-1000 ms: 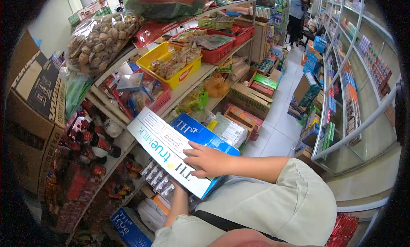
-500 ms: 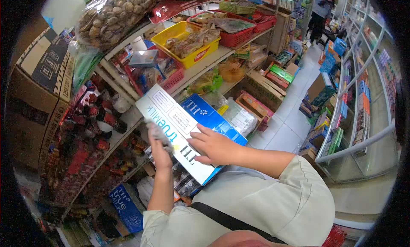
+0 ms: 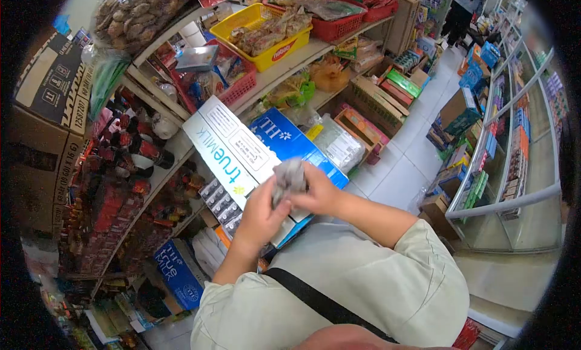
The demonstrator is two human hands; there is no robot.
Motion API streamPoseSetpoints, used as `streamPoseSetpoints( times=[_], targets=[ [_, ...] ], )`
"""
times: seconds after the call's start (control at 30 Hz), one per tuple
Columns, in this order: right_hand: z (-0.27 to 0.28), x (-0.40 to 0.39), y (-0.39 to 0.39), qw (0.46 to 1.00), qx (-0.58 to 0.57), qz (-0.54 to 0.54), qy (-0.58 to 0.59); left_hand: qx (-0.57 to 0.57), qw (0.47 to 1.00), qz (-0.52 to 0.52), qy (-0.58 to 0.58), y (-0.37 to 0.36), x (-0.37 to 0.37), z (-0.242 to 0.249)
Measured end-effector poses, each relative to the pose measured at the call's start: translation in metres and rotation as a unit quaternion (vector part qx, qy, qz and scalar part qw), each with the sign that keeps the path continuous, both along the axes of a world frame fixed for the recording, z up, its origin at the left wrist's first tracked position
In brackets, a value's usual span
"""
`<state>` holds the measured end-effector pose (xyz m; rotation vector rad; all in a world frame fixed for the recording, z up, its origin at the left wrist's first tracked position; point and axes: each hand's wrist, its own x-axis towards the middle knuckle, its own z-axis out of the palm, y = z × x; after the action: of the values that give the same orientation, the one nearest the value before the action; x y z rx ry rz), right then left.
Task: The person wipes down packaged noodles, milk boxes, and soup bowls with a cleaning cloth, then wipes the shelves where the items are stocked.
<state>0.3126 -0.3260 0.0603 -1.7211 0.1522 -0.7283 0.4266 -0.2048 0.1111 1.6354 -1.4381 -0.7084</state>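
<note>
A crumpled grey cloth [image 3: 289,179] is bunched between my two hands, above the near end of a milk carton. My left hand [image 3: 259,215] grips it from the left, fingers curled. From the right, my right hand [image 3: 318,191] closes on the same cloth, and the hands nearly meet. Beneath them lies the TH true MILK carton [image 3: 227,147], its white face turned up and a blue side showing to the right. Hands and cloth cover part of its lettering.
A yellow basket [image 3: 260,38] and a pink basket [image 3: 239,87] of packets stand on the shelf ahead. Small bottles [image 3: 224,208] sit left of the carton. Another blue milk carton [image 3: 175,274] is lower left. A glass cabinet [image 3: 508,217] lines the right; a person [image 3: 463,14] stands far down the aisle.
My left hand has come from the carton's left edge to its near end with the cloth. My right hand has lifted off the white face and now grips the cloth too.
</note>
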Motion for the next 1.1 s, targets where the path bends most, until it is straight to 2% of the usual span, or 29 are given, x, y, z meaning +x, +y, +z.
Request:
streamPoseSetpoints(
  times=[0.03, 0.1, 0.13, 0.2, 0.23, 0.33, 0.37, 0.47, 0.57, 0.67, 0.77, 0.83, 0.9, 1.0, 1.1],
  targets=[
    [-0.004, 0.006, -0.002, 0.991, 0.103, -0.062, -0.055, -0.021, 0.998, 0.034, -0.057, -0.002, 0.000, -0.002],
    [-0.008, 0.022, -0.024, 0.976, 0.182, -0.101, -0.069, -0.042, 0.987, 0.090, -0.130, -0.005, -0.001, -0.014],
    [-0.013, 0.030, -0.035, 0.964, 0.224, -0.120, -0.073, -0.013, 0.972, 0.085, -0.220, -0.005, -0.004, -0.012],
    [-0.061, 0.057, -0.053, 0.995, 0.048, -0.080, 0.031, 0.049, 0.916, 0.068, -0.393, -0.006, -0.010, -0.005],
    [-0.090, 0.069, -0.055, 0.994, -0.041, -0.058, 0.080, 0.053, 0.935, 0.055, -0.346, -0.009, -0.009, -0.009],
    [-0.162, 0.086, -0.051, 0.987, 0.024, -0.100, 0.122, 0.071, 0.935, 0.036, -0.345, -0.020, -0.010, -0.008],
    [-0.186, 0.085, -0.050, 0.978, 0.058, -0.086, 0.179, 0.070, 0.936, 0.036, -0.344, -0.022, -0.009, -0.008],
    [-0.146, 0.044, -0.035, 0.951, 0.239, -0.019, 0.193, 0.075, 0.934, 0.040, -0.348, -0.023, -0.007, -0.011],
    [-0.127, 0.015, -0.021, 0.935, 0.300, -0.016, 0.186, 0.069, 0.942, 0.048, -0.326, -0.022, -0.004, -0.012],
    [-0.097, -0.005, -0.011, 0.909, 0.405, 0.026, 0.097, 0.053, 0.951, 0.052, -0.301, -0.023, -0.002, -0.011],
    [-0.065, -0.001, -0.018, 0.919, 0.383, 0.088, 0.019, 0.055, 0.952, 0.045, -0.299, -0.023, 0.000, -0.009],
    [-0.075, 0.026, -0.032, 0.952, 0.282, 0.111, -0.029, 0.051, 0.955, 0.051, -0.286, -0.023, 0.001, -0.012],
    [-0.075, 0.062, -0.044, 0.957, 0.277, 0.081, -0.029, 0.046, 0.957, 0.064, -0.279, -0.024, 0.000, -0.012],
    [-0.137, 0.112, -0.063, 0.976, 0.214, 0.049, 0.011, 0.057, 0.955, 0.070, -0.281, -0.025, -0.002, -0.010],
    [-0.198, 0.116, -0.083, 0.973, 0.123, 0.106, 0.165, 0.033, 0.966, 0.108, -0.231, -0.022, -0.001, -0.015]
  ],
)
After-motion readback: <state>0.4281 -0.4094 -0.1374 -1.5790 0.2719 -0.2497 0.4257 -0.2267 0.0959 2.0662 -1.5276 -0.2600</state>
